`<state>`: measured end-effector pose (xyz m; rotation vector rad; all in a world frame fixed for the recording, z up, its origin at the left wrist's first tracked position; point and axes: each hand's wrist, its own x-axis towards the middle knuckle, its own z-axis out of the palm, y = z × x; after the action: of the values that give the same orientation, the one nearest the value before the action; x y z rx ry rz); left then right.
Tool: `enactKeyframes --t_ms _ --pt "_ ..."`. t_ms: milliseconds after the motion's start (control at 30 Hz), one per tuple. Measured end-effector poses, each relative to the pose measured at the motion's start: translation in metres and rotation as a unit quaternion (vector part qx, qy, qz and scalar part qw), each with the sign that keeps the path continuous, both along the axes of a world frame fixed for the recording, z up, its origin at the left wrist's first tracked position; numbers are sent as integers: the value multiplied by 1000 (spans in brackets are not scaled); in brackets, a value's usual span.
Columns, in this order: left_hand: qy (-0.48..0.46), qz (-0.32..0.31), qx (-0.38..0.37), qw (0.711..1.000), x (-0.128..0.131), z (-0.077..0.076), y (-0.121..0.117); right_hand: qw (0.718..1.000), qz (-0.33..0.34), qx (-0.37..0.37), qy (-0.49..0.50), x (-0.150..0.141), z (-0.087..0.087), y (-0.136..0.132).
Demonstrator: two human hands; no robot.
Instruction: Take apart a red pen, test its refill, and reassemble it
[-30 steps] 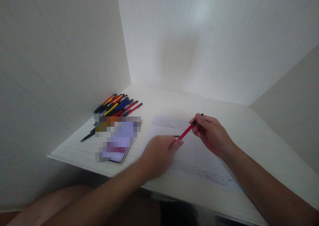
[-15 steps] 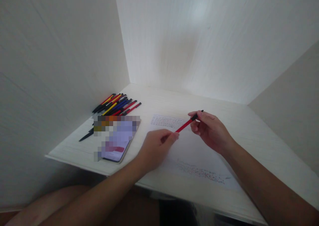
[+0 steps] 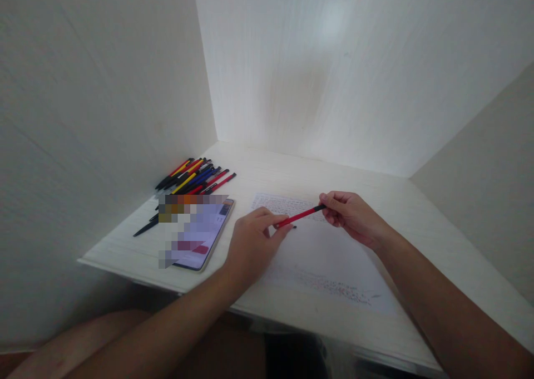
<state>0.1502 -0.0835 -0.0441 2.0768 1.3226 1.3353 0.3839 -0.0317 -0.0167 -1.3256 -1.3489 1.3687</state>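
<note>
The person holds a slim, straight red pen with a black end section between both hands, seemingly raised over a white sheet of paper with lines of handwriting near its far and near edges. The pen slants, its black end farther from the body and to the right. The thumb and forefinger of the left hand pinch the red end; the thumb and fingertips of the right hand pinch the black end, with the other fingers curled in beneath. A small dark object shows just beside the left thumb, too little of it visible to identify. The pen looks like light, stiff plastic, unlikely to bend under a light pinch or break easily, though its smooth, narrow red barrel could roll or slip between dry fingertips. A pinch on the barrel near either end would steady it best; whether the black section gives more grip cannot be told. To the left, on the white tabletop, a smartphone with a lit screen lies near a loose pile of multicoloured pens.
</note>
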Motion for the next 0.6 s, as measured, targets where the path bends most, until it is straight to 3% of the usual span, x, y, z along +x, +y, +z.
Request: enactKeyframes --t_ms 133,600 --pt "12 6 -6 1000 0 -1 1 999 27 -28 -23 2 0 0" --pt "53 -8 -92 994 -1 0 -1 998 49 23 15 9 -3 4"
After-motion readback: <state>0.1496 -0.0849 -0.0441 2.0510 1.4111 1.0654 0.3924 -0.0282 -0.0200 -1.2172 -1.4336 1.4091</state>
